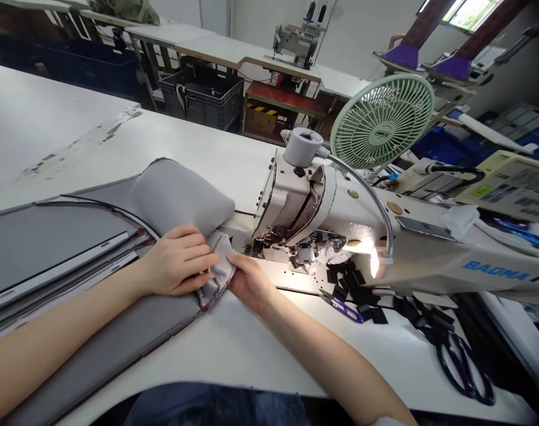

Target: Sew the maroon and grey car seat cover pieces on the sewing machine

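Note:
A large grey padded fabric piece (171, 198) with dark seams and pale strips lies across the left of the table. My left hand (180, 260) rests on its folded end, fingers curved over the cloth. At the gathered tip of the fabric, my right hand (249, 281) pinches the edge between thumb and fingers, which are partly hidden beneath. Just beyond and to the right of my hands stands a sewing machine (287, 201), its needle area lit by a lamp. The fabric end lies short of the needle area.
Purple thread snips (342, 306) and black fabric pieces (378, 313) lie right of my right hand. Dark-handled scissors (465, 367) are near the right front edge. A green fan (382, 127) stands behind the machine. Black crates (202, 97) sit beyond the white table (198, 142).

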`<action>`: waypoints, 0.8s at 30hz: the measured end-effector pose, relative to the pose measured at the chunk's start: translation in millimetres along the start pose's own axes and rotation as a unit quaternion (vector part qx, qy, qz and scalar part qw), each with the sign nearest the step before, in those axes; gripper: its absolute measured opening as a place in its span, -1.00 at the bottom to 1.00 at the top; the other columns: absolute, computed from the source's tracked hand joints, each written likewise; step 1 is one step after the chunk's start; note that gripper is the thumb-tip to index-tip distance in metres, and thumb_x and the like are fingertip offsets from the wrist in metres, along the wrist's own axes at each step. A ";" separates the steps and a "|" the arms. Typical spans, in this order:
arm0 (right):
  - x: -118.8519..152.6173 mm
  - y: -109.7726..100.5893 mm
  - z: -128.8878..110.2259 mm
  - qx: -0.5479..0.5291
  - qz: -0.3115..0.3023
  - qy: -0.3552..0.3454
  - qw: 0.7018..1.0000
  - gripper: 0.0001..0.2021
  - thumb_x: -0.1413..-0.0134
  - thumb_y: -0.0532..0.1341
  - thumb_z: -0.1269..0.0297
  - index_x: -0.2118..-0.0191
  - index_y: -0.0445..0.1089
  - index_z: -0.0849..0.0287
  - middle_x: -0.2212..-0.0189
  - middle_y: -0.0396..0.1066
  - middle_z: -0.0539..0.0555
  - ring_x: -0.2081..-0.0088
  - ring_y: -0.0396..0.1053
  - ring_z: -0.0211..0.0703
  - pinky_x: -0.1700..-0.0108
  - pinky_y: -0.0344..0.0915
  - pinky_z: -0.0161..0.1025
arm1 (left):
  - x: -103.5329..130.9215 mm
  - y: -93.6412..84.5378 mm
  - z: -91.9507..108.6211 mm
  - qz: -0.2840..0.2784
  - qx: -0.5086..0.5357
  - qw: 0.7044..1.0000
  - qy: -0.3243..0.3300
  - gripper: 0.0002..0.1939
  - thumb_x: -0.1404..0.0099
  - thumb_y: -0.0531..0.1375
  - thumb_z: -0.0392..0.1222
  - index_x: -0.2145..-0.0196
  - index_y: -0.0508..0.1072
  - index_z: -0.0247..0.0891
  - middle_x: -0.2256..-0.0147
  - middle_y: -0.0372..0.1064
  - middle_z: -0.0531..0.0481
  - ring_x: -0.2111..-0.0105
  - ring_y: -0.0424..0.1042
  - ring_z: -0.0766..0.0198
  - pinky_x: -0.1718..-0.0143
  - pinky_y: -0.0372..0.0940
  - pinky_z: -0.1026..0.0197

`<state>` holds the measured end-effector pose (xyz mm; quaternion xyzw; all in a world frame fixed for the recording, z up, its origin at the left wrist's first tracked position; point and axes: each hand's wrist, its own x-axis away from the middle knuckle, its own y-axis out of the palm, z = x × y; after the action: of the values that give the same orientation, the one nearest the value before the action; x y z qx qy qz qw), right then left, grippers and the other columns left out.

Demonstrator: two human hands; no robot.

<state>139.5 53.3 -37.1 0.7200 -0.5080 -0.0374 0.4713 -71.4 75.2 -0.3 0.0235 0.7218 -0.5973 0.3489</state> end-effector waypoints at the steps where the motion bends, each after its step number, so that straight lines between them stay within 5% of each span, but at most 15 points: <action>1: 0.9 0.2 -1.2 0.002 -0.014 0.014 1.000 -0.70 0.10 0.46 0.14 0.31 0.44 0.20 0.41 0.51 0.03 0.37 0.41 -0.17 0.22 0.39 -0.21 | 0.5 -0.5 3.7 -0.003 0.009 1.000 0.005 -0.76 -0.39 0.08 -0.15 0.03 0.41 -0.15 0.40 0.47 0.05 0.31 0.39 0.18 0.04 0.22 0.04; 5: 3.3 -0.1 -2.8 0.001 -0.035 0.057 0.998 -0.59 0.10 0.44 -0.05 0.28 0.40 0.15 0.44 0.48 0.01 0.38 0.41 -0.12 0.30 0.37 -0.21 | -2.5 -3.7 14.4 -0.023 0.063 0.998 0.017 -0.74 -0.41 0.01 -0.22 0.01 0.39 -0.18 0.32 0.51 -0.01 0.21 0.43 0.14 -0.02 0.18 0.00; 8: 5.4 1.5 1.0 -0.018 0.009 0.043 0.999 -0.59 0.24 0.52 0.10 0.36 0.34 0.13 0.49 0.41 -0.08 0.46 0.32 -0.24 0.37 0.30 -0.30 | -8.2 -9.3 21.2 -0.049 0.077 0.996 0.023 -0.74 -0.42 0.00 -0.20 0.02 0.39 -0.16 0.35 0.49 0.00 0.30 0.45 0.17 0.14 0.24 0.08; 10: 7.4 5.6 4.8 -0.016 0.024 0.019 0.999 -0.59 0.28 0.52 0.18 0.35 0.32 0.12 0.46 0.42 -0.10 0.46 0.30 -0.27 0.35 0.29 -0.32 | -15.5 -13.4 26.5 -0.083 0.038 0.993 -0.070 -0.67 -0.46 -0.03 -0.12 -0.10 0.35 -0.14 0.25 0.48 -0.03 0.46 0.41 0.26 0.39 0.20 0.18; 13: 11.4 14.9 10.7 0.039 0.010 -0.054 0.998 -0.64 0.23 0.45 0.23 0.27 0.34 0.10 0.37 0.45 -0.07 0.34 0.35 -0.22 0.22 0.30 -0.30 | -33.3 -15.7 29.6 -0.167 -0.010 0.952 -0.258 -0.52 -0.51 -0.10 -0.03 -0.29 0.23 -0.14 0.04 0.42 -0.10 0.58 0.35 0.35 0.57 0.08 0.21; 16: 16.6 20.2 14.4 0.147 0.008 -0.156 0.977 -0.70 0.14 0.31 0.29 0.20 0.34 0.08 0.32 0.42 -0.06 0.26 0.34 -0.18 0.18 0.26 -0.29 | -54.1 -11.2 19.9 -0.222 0.044 0.944 -0.242 -0.59 -0.49 -0.07 -0.02 -0.09 0.46 -0.13 -0.11 0.35 -0.12 0.27 0.49 0.22 0.35 0.25 0.22; 19: 21.8 14.9 13.8 0.269 0.025 -0.210 0.940 -0.80 0.09 0.21 0.32 0.24 0.31 0.07 0.41 0.29 -0.09 0.37 0.21 -0.22 0.31 0.16 -0.31 | -69.4 -5.9 1.7 -0.244 0.142 0.945 -0.166 -0.66 -0.44 0.02 -0.03 0.15 0.55 -0.19 -0.09 0.41 -0.10 -0.08 0.35 0.05 -0.04 0.23 0.13; 21: 24.9 6.5 11.3 0.330 0.033 -0.210 0.920 -0.88 0.05 0.20 0.30 0.33 0.26 0.07 0.50 0.15 -0.12 0.45 0.09 -0.25 0.39 0.04 -0.31 | -74.2 -5.3 -8.8 -0.308 0.219 0.907 -0.184 -0.63 -0.42 0.04 0.04 0.12 0.54 -0.21 0.04 0.49 -0.10 -0.01 0.38 0.08 -0.04 0.22 0.14; 24: 29.7 -6.6 7.2 0.370 0.027 -0.181 0.911 -0.85 0.00 0.22 0.21 0.41 0.19 0.06 0.57 0.02 -0.14 0.50 -0.01 -0.27 0.43 -0.07 -0.30 | -72.9 -6.5 -16.8 -0.428 0.324 0.796 -0.279 -0.50 -0.37 0.04 0.22 0.16 0.53 -0.26 0.13 0.53 -0.08 0.16 0.44 0.15 0.15 0.27 0.24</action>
<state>154.5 26.2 -33.2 0.8100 -0.5809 0.0365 0.0716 -27.3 116.0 44.7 -0.3441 0.2942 -0.8652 0.2157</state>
